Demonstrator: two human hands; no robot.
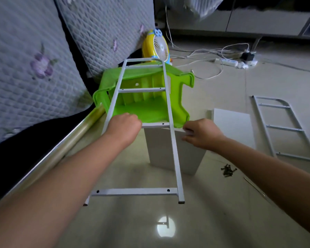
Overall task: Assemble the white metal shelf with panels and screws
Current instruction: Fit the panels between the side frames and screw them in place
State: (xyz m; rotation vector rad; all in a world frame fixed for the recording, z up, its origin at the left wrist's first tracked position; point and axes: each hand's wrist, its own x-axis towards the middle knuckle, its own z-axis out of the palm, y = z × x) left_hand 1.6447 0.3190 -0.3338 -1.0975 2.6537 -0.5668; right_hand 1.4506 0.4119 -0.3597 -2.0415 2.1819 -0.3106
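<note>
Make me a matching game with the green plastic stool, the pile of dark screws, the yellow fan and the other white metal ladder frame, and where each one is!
Things:
1. green plastic stool
2. pile of dark screws
3. yellow fan with white grille
4. second white metal ladder frame

Places:
A. flat on the floor, far right
B. tipped over under the held frame
C. behind the stool, by the quilted cover
D. on the floor beside the white panel

Pairs: 1-B, 2-D, 3-C, 4-A

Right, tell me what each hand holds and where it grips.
The left hand grips the white side frame at its left rail, beside a crossbar. The right hand pinches the top edge of the white panel under the frame.
</note>
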